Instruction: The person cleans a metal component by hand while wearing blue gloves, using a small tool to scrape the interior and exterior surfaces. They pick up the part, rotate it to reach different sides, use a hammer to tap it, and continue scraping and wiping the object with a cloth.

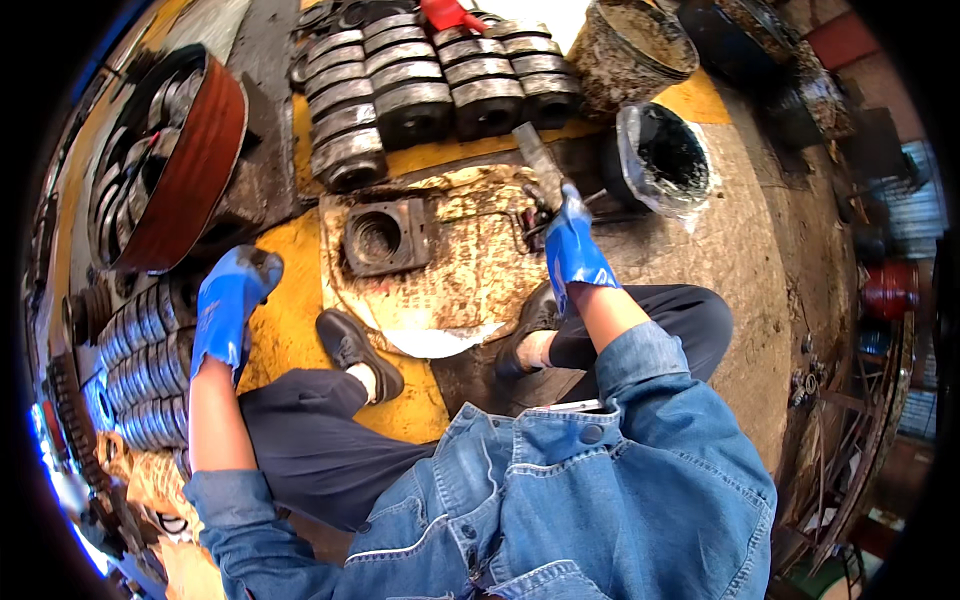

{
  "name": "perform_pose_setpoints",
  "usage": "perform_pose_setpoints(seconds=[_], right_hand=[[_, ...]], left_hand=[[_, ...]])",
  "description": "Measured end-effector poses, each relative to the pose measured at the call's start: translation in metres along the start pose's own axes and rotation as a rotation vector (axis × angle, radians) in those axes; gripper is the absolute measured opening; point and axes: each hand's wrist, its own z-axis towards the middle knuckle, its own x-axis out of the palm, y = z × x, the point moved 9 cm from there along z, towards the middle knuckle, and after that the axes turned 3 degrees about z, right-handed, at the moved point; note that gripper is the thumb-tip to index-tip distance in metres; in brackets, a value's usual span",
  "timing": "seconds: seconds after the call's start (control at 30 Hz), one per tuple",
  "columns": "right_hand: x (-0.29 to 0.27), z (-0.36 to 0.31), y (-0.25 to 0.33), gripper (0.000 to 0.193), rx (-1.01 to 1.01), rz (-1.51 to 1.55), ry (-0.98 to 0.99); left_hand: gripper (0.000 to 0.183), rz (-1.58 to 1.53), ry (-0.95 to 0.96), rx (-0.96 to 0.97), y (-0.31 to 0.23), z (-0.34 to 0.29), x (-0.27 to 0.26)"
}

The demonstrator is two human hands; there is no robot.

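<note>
Two hands: both wear blue gloves and work over a grimy yellow floor.
Landmark: square metal block (385,237) with a round bore, lying on a worn, stained cardboard sheet (470,290).
Right hand (575,250): right of the block, well apart from it, closed around the handle of a hammer (540,160) whose head points up and away from the person.
Left hand (228,305): left of and below the block, off the cardboard, fingers curled; whether it grips anything I cannot tell. It hovers just above a stack of grey metal discs (140,370).
Small dark part (530,225): on the cardboard right of the block, just beside the right hand.
Packages: a black tub lined with clear plastic (665,160), holding dark grease, stands right of and above the block; a dirty bucket (630,50) sits farther above.
Behind the block: rows of grey cylindrical bearing housings (430,85).
Left of the block: a rust-red round tray (185,155) of metal rings.
Shoes: two dark shoes (358,350) rest below the block.
</note>
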Motion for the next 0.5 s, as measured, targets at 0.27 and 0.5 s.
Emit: perform_pose_setpoints(seconds=[0.27, 0.5], right_hand=[[-0.065, 0.1, 0.185, 0.032, -0.91, -0.412, -0.23], [-0.009, 0.049, 0.156, 0.05, -0.432, -1.842, -0.542]], left_hand=[[0.024, -0.001, 0.083, 0.007, 0.001, 0.008, 0.011], [0.027, 0.133, 0.025, 0.107, -0.002, -0.004, 0.0]])
